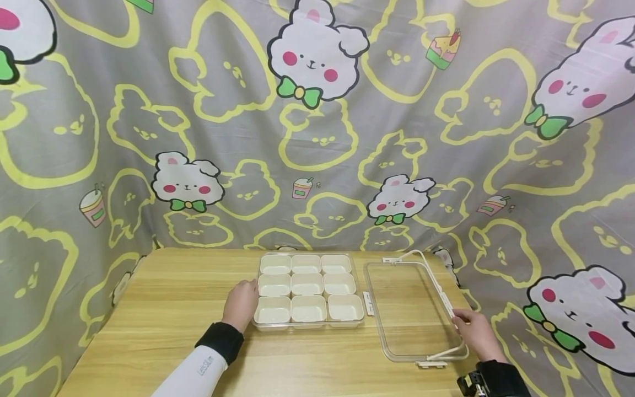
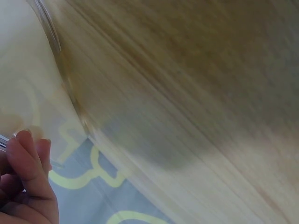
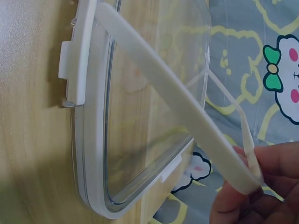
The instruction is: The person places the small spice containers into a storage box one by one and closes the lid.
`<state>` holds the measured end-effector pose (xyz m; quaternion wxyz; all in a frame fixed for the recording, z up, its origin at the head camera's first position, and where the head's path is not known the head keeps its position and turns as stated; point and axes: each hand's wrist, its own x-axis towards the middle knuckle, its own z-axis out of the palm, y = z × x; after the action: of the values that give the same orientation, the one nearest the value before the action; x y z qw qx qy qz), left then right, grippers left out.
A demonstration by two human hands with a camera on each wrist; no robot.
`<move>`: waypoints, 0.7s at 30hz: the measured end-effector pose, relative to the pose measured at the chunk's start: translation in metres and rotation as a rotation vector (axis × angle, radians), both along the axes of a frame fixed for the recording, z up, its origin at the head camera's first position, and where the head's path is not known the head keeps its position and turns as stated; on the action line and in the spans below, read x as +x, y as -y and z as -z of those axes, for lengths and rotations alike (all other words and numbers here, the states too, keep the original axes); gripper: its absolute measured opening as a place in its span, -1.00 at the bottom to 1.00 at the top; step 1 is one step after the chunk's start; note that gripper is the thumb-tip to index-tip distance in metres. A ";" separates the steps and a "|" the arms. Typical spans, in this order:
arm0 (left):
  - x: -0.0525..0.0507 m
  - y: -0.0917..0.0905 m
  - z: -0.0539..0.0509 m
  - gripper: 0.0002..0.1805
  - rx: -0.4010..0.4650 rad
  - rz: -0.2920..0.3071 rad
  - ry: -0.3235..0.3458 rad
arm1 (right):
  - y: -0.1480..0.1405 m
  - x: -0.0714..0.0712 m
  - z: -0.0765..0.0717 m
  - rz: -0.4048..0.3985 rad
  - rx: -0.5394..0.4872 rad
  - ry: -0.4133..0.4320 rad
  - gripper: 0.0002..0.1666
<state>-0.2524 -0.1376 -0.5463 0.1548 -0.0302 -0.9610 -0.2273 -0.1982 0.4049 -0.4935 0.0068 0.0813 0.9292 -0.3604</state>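
Note:
A clear box (image 1: 317, 325) holds small cream cups (image 1: 307, 285) in three rows of three; the cups look bare inside. At the box's left side, my left hand (image 1: 241, 303) grips its edge, and the left wrist view shows curled fingers at a clear rim (image 2: 3, 142). To the right lies a clear lid (image 1: 379, 320) with white clips (image 1: 368, 303) on its sides. My right hand (image 1: 477, 331) pinches the lid's white handle (image 1: 439, 286), which stands raised at a slant in the right wrist view.
Both items rest on a wood-grain table (image 1: 173, 309), with bare tabletop to the left and in front. A grey patterned curtain (image 1: 317, 138) hangs around the back and both sides.

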 end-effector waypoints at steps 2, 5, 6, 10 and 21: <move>0.000 0.000 0.000 -0.82 0.001 -0.001 -0.002 | -0.001 0.000 0.002 0.005 0.001 0.000 -0.58; 0.000 -0.001 -0.001 -0.82 -0.002 0.001 -0.012 | -0.003 0.000 0.004 0.010 0.001 0.001 -0.57; 0.000 -0.001 -0.001 -0.82 -0.004 0.002 -0.017 | -0.003 0.000 0.004 0.012 -0.001 0.004 -0.57; 0.001 -0.001 -0.001 -0.83 -0.013 0.005 -0.025 | -0.005 0.000 0.006 0.008 -0.008 0.024 -0.55; 0.001 -0.001 -0.001 -0.83 -0.017 0.003 -0.018 | -0.006 0.000 0.008 0.031 -0.017 0.040 -0.54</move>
<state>-0.2512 -0.1366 -0.5455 0.1628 -0.0351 -0.9614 -0.2190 -0.1987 0.4108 -0.5016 0.0205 0.1026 0.9245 -0.3665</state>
